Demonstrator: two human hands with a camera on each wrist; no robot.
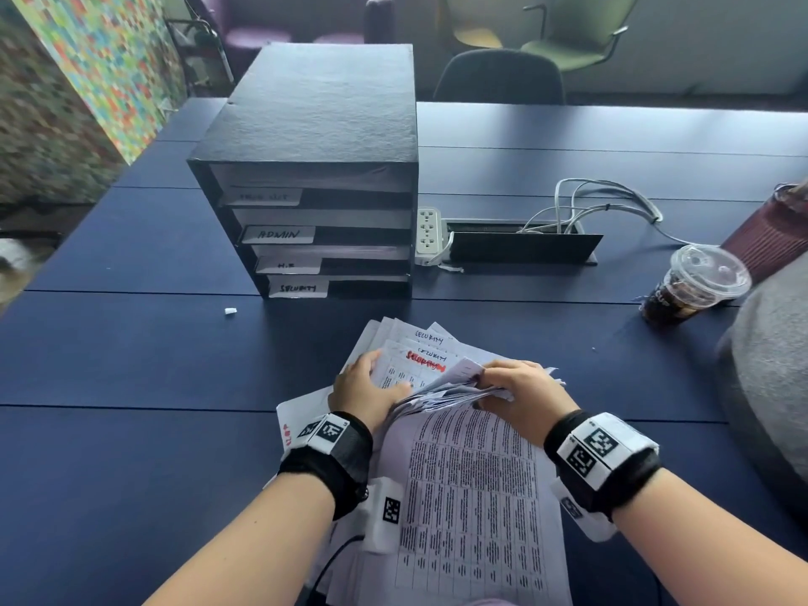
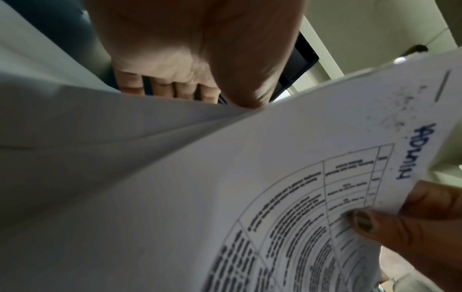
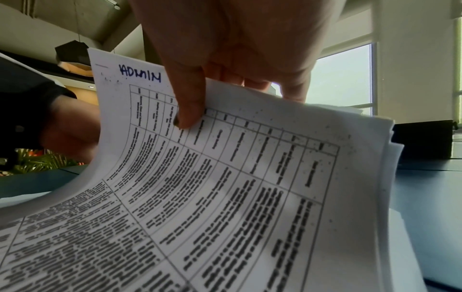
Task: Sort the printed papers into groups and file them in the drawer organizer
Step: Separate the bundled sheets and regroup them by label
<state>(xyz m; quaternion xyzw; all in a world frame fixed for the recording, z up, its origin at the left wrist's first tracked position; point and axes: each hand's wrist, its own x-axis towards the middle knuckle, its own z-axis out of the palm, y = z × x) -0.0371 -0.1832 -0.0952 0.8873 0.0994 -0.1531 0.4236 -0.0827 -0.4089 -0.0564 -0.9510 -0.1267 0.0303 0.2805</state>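
Note:
A black drawer organizer [image 1: 306,137] stands on the table's far side; its slot labels read ADMIN, H.R and SECURITY. In front of me lies a loose pile of printed papers [image 1: 472,496]. My left hand [image 1: 367,382] rests on sheets marked SECURITY [image 1: 419,360], fingers over their left edge. My right hand [image 1: 516,387] grips a lifted bundle of sheets [image 1: 446,391] by its far edge. In the right wrist view the right hand [image 3: 237,49] pinches that bundle, and its under sheet [image 3: 225,177] reads ADMIN. The left wrist view shows my left hand [image 2: 190,49] above the ADMIN sheet [image 2: 275,177].
A white power strip [image 1: 428,234] and a cable tray [image 1: 520,244] with grey cables sit right of the organizer. An iced drink cup [image 1: 695,286] stands at the right, beside a maroon object [image 1: 774,238] and grey fabric [image 1: 774,365]. A paper scrap [image 1: 230,311] lies left.

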